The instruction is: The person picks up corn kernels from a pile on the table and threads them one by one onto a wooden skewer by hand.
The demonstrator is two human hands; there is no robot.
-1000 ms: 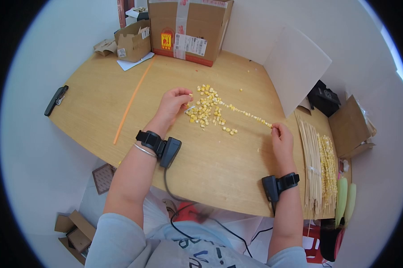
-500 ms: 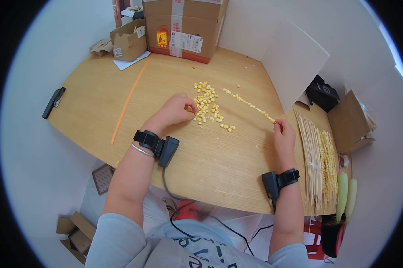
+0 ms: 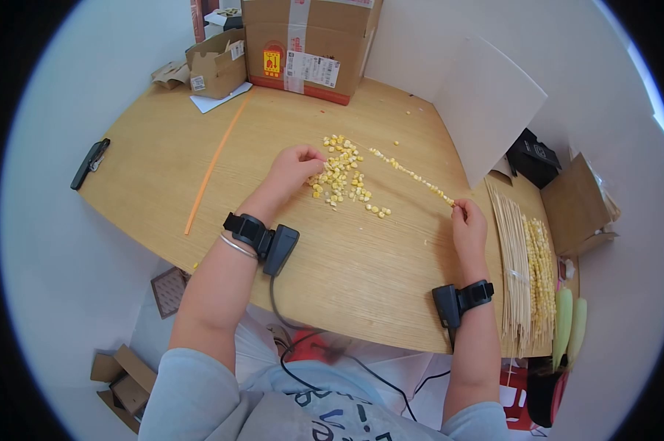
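My right hand (image 3: 469,228) pinches the near end of a thin skewer threaded with yellow corn kernels (image 3: 413,175). The skewer slants up and left, and its bare tip points toward the far side of the kernel pile. Loose corn kernels (image 3: 339,176) lie in a heap on the wooden table (image 3: 332,272). At the heap's left edge is my left hand (image 3: 295,169), thumb and fingertips pressed together; whatever sits between them is too small to make out. Both wrists wear black strapped devices with cables.
On the right lie bare wooden skewers (image 3: 510,272), corn-threaded skewers (image 3: 541,279) and pale green ears of corn (image 3: 563,323). A white board (image 3: 490,110) stands behind them. Cardboard boxes (image 3: 310,44) occupy the back. An orange strip (image 3: 216,169) and a black stapler-like object (image 3: 91,163) lie left.
My left hand has shifted slightly up and away from me along the heap's left edge, uncovering some kernels. My right hand and the corn skewer stay almost where they were.
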